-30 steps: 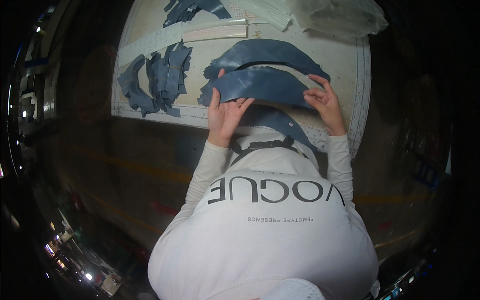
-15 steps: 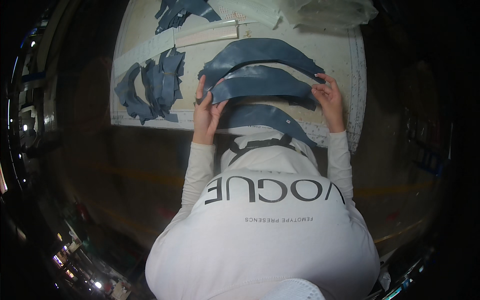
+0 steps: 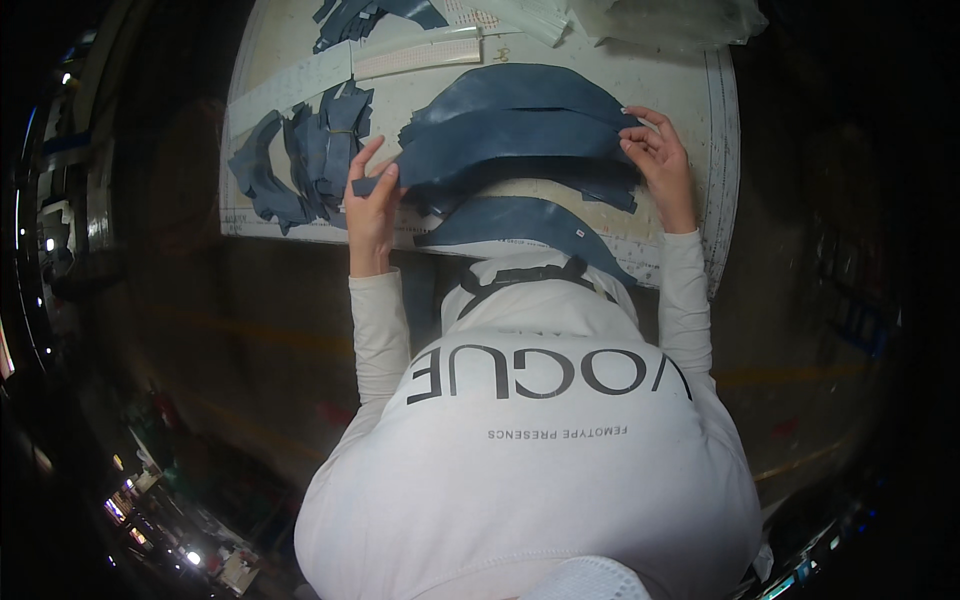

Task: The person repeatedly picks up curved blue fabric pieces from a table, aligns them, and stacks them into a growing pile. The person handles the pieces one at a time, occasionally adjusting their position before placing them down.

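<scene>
A curved blue leather-like piece [image 3: 505, 138] stretches between my two hands. My left hand [image 3: 372, 205] pinches its narrow left end between thumb and fingers. At its right end, my right hand [image 3: 658, 160] has thumb and fingertips closed on the edge. Behind it, partly covered, lies a stack of similar blue pieces [image 3: 520, 80]. More blue pieces [image 3: 595, 190] show from beneath on the near side. Closest to my body, another curved piece [image 3: 510, 220] bears a small pale tag and rests at the table's front edge.
Bundled blue pieces [image 3: 325, 140] sit on the left of the white table [image 3: 700, 200]. Another blue pile [image 3: 370, 20] is at the back, beside a clear-covered paper strip [image 3: 418, 55]. A translucent plastic bag [image 3: 670, 20] lies at the back right.
My left hand has moved left, and my right hand slightly away from me. The held piece has shifted left and away, and now overlaps the far stack.
</scene>
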Tool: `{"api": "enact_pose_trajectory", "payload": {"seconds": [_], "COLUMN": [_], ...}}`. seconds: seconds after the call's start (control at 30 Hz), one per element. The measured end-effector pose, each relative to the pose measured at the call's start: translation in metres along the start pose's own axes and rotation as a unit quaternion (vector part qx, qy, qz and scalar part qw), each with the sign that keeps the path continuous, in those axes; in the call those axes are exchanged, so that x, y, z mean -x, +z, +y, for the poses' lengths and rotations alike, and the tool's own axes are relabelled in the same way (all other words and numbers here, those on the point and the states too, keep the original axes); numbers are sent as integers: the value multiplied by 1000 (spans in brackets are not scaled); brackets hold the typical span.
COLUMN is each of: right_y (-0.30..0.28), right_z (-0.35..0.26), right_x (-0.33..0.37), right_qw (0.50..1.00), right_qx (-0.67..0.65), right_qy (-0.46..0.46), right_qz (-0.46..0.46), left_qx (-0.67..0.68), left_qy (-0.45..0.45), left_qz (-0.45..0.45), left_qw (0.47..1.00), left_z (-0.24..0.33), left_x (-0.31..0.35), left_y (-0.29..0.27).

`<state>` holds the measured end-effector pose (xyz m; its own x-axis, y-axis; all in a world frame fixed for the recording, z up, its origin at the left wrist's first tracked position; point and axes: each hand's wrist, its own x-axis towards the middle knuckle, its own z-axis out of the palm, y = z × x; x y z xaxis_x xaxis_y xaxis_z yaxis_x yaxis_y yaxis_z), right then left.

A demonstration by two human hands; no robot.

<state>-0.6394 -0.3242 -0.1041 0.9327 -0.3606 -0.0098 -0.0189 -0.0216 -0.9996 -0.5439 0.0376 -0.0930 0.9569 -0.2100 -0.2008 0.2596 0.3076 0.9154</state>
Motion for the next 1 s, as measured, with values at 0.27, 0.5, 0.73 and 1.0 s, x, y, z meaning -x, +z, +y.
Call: {"api": "enact_pose_trajectory", "payload": {"seconds": [0.27,0.5,0.73,1.0], "right_y": [6,38,30,32], "right_z": [42,38,30,24], "right_x": [25,17,7,-41], "right_qw": [958,918,952,921], "right_qx": [283,383,290,345], "right_qy": [-30,-89,-100,-178], "right_qz": [-13,-58,7,15], "left_qx": [-486,-519,-449,-508], "left_qy": [106,124,202,273], "left_qz": [58,-9,18,-2], "left_qw": [866,845,870,817], "left_z": [-50,-45,-27,-32], "left_x": [17,23,0,-33], "left_y": [-14,5,19,35]}}
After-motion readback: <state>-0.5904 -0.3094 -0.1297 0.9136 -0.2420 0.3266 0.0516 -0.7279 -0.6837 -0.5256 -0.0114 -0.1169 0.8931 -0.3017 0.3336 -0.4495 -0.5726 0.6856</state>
